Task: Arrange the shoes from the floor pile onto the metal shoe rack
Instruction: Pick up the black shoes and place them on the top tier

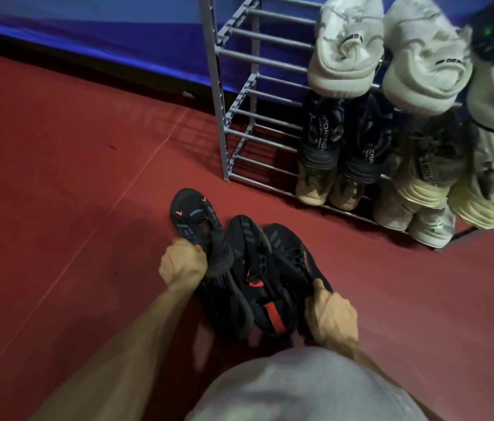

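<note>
Nearest the camera, the right hand (330,317) curls its fingers around the heel of a black shoe with red lettering (294,259). The left hand (182,262) grips the collar of a black shoe with orange marks (192,212), toe pointing away. Between the hands, more dark shoes (248,268) lie piled on the red floor (57,177). Beyond, the metal shoe rack (239,86) stands against a blue wall (118,34), with white sneakers (346,47) on top and black sneakers (321,138) beneath.

The shoe rack (241,95) is grey metal tubing. Black shoes (258,262) look like matt mesh cloth. The red floor (72,177) is smooth.
</note>
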`<state>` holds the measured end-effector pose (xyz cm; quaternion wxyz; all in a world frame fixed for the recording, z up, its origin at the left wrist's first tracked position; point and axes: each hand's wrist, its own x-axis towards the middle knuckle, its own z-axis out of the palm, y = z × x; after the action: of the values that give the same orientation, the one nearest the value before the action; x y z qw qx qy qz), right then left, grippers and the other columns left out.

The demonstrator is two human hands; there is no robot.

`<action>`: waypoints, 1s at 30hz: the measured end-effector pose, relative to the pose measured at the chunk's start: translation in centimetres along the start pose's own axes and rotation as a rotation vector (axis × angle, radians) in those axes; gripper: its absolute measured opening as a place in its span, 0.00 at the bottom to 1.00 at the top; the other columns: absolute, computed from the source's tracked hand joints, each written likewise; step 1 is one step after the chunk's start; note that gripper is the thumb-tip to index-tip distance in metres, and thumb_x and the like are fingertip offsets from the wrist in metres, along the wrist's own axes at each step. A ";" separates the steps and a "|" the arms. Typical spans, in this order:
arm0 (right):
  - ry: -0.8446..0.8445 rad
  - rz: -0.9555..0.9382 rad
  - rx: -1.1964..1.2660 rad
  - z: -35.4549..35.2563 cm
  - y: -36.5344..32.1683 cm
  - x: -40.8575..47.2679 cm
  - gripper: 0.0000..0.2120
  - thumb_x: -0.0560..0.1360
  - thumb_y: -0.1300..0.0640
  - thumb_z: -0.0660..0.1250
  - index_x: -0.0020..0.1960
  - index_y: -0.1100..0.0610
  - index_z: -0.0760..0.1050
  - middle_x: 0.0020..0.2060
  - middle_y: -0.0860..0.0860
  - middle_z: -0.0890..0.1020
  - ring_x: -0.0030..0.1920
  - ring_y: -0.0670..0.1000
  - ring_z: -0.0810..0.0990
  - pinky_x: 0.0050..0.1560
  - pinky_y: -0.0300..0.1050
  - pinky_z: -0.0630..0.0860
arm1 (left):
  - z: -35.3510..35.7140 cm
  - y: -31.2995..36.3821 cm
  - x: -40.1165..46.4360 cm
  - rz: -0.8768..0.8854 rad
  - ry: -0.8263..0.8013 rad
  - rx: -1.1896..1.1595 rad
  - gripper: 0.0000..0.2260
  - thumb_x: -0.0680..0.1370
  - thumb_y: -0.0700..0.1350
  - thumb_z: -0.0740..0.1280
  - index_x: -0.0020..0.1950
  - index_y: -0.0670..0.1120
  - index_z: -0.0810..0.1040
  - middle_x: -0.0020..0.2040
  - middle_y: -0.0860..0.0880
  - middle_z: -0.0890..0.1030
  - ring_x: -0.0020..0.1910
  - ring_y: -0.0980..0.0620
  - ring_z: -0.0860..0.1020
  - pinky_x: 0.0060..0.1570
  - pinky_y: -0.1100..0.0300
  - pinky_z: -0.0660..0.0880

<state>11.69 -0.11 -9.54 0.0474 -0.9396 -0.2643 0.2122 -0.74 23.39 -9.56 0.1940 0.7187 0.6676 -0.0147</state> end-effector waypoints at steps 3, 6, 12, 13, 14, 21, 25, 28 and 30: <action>-0.015 -0.096 -0.035 -0.2 0.3 0.2 0.14 0.75 0.52 0.56 0.59 0.52 0.71 0.46 0.59 0.83 0.50 0.63 0.81 0.46 0.51 0.76 | -0.2 1.5 -2.2 0.360 0.082 0.012 0.09 0.75 0.48 0.61 0.48 0.43 0.73 0.43 0.37 0.82 0.45 0.35 0.81 0.42 0.49 0.75; -0.075 -0.185 0.001 -0.4 0.1 0.8 0.15 0.75 0.46 0.58 0.58 0.49 0.73 0.49 0.58 0.83 0.52 0.63 0.80 0.47 0.50 0.75 | 1.6 3.7 -5.7 0.649 -0.113 0.086 0.12 0.75 0.52 0.59 0.44 0.44 0.76 0.43 0.39 0.83 0.45 0.36 0.81 0.41 0.50 0.75; -0.197 0.035 0.051 -0.1 0.9 1.5 0.25 0.73 0.42 0.61 0.62 0.58 0.68 0.58 0.59 0.74 0.58 0.64 0.77 0.55 0.54 0.73 | 6.5 4.9 -9.7 0.482 -0.471 0.327 0.32 0.70 0.70 0.56 0.51 0.44 0.81 0.53 0.43 0.82 0.55 0.41 0.79 0.50 0.52 0.73; -0.239 0.057 0.031 0.1 1.0 1.6 0.27 0.73 0.43 0.63 0.64 0.60 0.65 0.60 0.60 0.74 0.60 0.64 0.76 0.57 0.53 0.73 | 6.8 5.0 -9.9 0.449 -0.507 0.286 0.31 0.70 0.69 0.57 0.51 0.44 0.81 0.53 0.43 0.82 0.54 0.41 0.80 0.50 0.53 0.74; -0.263 0.054 -0.001 0.3 1.1 1.8 0.29 0.73 0.44 0.63 0.66 0.62 0.64 0.61 0.61 0.74 0.61 0.63 0.75 0.59 0.52 0.72 | 6.9 5.2 -10.1 0.417 -0.539 0.221 0.28 0.71 0.66 0.58 0.50 0.44 0.81 0.53 0.42 0.83 0.54 0.40 0.80 0.49 0.53 0.75; -0.250 -0.059 -0.095 -0.1 1.4 2.0 0.17 0.78 0.52 0.56 0.63 0.58 0.71 0.59 0.62 0.76 0.61 0.62 0.76 0.58 0.50 0.73 | 6.9 6.3 -11.5 0.436 -0.541 0.012 0.07 0.75 0.47 0.60 0.40 0.45 0.73 0.48 0.41 0.82 0.48 0.39 0.79 0.39 0.55 0.71; -0.133 -0.183 -0.002 -1.9 0.8 1.6 0.12 0.75 0.55 0.57 0.56 0.55 0.74 0.50 0.62 0.81 0.52 0.65 0.79 0.46 0.50 0.75 | 6.3 6.0 -11.6 0.483 -0.422 -0.054 0.07 0.76 0.45 0.59 0.40 0.46 0.70 0.47 0.39 0.81 0.49 0.37 0.78 0.40 0.53 0.71; -0.040 -0.339 -0.025 -4.2 0.2 1.5 0.11 0.74 0.58 0.56 0.55 0.55 0.72 0.45 0.61 0.82 0.47 0.66 0.80 0.41 0.52 0.73 | 4.9 6.9 -12.0 0.487 -0.290 -0.084 0.06 0.76 0.45 0.59 0.44 0.44 0.73 0.50 0.38 0.80 0.50 0.35 0.78 0.43 0.50 0.73; 0.020 -0.434 -0.062 -6.0 -0.5 1.6 0.11 0.74 0.59 0.57 0.55 0.55 0.71 0.45 0.60 0.82 0.46 0.66 0.80 0.39 0.52 0.71 | 3.3 7.6 -11.9 0.486 -0.202 -0.060 0.08 0.76 0.46 0.59 0.49 0.44 0.75 0.52 0.39 0.79 0.51 0.35 0.78 0.44 0.49 0.73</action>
<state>15.20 1.26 -4.59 0.0659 -0.8639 -0.4660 0.1795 6.07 10.75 -7.35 0.2788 0.8467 0.4527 -0.0194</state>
